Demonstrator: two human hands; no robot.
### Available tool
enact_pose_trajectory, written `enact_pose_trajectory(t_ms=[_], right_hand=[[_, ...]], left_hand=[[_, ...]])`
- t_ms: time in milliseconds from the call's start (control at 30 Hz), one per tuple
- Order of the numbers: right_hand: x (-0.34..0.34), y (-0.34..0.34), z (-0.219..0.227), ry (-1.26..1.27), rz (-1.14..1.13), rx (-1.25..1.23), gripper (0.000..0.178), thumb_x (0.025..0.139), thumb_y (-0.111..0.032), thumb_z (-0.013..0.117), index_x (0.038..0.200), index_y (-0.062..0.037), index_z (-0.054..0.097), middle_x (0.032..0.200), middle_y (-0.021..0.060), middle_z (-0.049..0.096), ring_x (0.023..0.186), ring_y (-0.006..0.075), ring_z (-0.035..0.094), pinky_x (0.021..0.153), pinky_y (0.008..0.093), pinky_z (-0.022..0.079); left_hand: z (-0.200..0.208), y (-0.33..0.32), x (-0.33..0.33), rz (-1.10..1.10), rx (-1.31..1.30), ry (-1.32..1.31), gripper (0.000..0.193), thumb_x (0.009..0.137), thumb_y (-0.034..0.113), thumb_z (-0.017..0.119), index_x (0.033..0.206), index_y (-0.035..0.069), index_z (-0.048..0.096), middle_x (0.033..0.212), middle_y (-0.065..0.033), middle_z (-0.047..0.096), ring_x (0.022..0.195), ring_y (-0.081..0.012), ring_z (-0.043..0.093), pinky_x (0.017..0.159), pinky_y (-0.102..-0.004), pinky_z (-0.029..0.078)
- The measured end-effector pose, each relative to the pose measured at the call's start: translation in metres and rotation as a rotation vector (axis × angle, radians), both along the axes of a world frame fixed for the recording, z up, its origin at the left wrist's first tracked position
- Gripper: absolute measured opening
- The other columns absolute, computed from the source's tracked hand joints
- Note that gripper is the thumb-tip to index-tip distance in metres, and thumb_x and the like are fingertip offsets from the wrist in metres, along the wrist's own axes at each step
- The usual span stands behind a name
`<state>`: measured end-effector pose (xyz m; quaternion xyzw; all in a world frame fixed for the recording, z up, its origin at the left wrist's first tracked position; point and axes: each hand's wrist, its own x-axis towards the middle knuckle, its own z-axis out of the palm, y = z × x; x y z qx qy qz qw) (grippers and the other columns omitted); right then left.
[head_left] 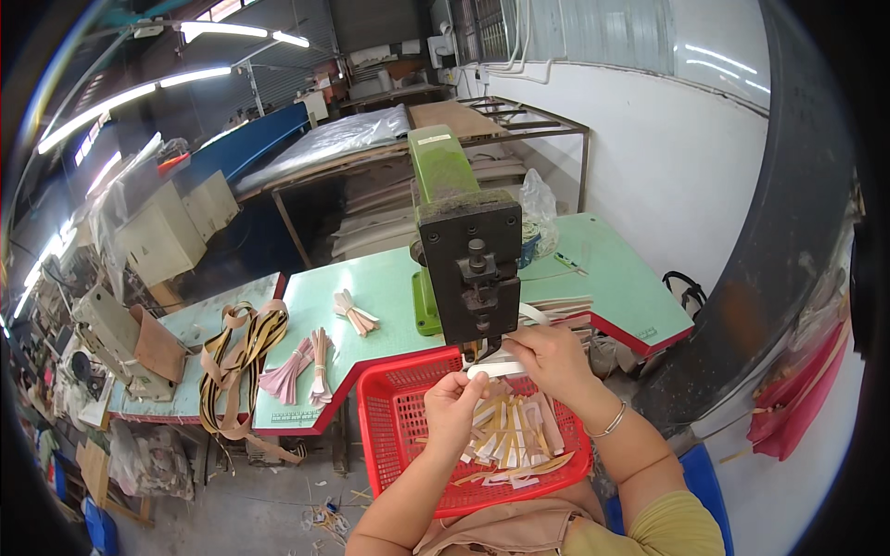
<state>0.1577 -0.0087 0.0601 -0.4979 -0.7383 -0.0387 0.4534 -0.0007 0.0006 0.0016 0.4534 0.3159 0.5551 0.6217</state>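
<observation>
The left hand (454, 403) pinches the left end of a white strip (501, 369) just below the head of the green machine (468, 269); the right hand (554, 360) closes near it, grip partly hidden. Short pieces (512, 431) in the red basket (372, 417) appear done; this strip and others (567, 309), beyond the right hand, seemingly remain.

Head-worn fisheye, downward over hands (554, 363)
</observation>
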Motion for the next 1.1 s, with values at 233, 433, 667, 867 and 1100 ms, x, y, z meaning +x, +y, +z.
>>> enact_pose_trajectory(t_ms=[233,433,667,867,1100], right_hand=[[0.001,0.003,0.002,-0.047,0.005,0.072,0.010,0.072,-0.015,0.060,0.077,-0.0069,0.061,0.068,0.0084,0.059,0.058,0.0251,0.056,0.053,0.0347,0.045],[-0.003,0.008,-0.004,0.002,0.038,0.075,0.008,0.070,-0.010,0.059,0.076,-0.0043,0.061,0.066,0.0106,0.058,0.060,0.0262,0.056,0.054,0.0349,0.045],[-0.006,0.015,-0.013,0.073,0.093,0.047,0.008,0.071,-0.009,0.057,0.076,-0.0044,0.061,0.064,0.0109,0.057,0.058,0.0267,0.056,0.052,0.0355,0.045],[-0.015,0.014,-0.017,0.125,0.062,-0.054,0.007,0.070,-0.008,0.056,0.072,-0.0022,0.058,0.062,0.0129,0.055,0.057,0.0283,0.055,0.052,0.0360,0.044],[-0.022,0.015,-0.018,0.180,0.072,-0.035,0.008,0.071,-0.008,0.055,0.072,-0.0009,0.057,0.067,0.0143,0.055,0.060,0.0294,0.055,0.054,0.0362,0.044]], left_hand=[[-0.002,-0.001,0.002,-0.013,-0.007,-0.081,0.012,0.079,0.010,0.061,0.071,0.004,0.055,0.064,-0.0016,0.057,0.060,-0.0053,0.051,0.059,-0.0178,0.040],[-0.007,0.000,0.001,0.034,-0.001,-0.185,0.010,0.078,0.008,0.060,0.070,0.004,0.054,0.064,-0.0016,0.056,0.059,-0.0060,0.051,0.059,-0.0187,0.039],[-0.003,0.001,-0.003,0.083,0.019,-0.202,0.010,0.078,0.007,0.060,0.070,0.004,0.054,0.064,-0.0022,0.056,0.058,-0.0060,0.051,0.059,-0.0186,0.039],[-0.002,0.005,-0.010,0.121,0.047,-0.231,0.011,0.077,0.006,0.060,0.069,0.004,0.053,0.062,-0.0022,0.056,0.056,-0.0065,0.051,0.056,-0.0184,0.039],[-0.007,0.010,-0.014,0.153,0.111,-0.263,0.010,0.077,0.004,0.059,0.070,0.005,0.052,0.066,-0.0026,0.057,0.057,-0.0070,0.051,0.055,-0.0192,0.040]])
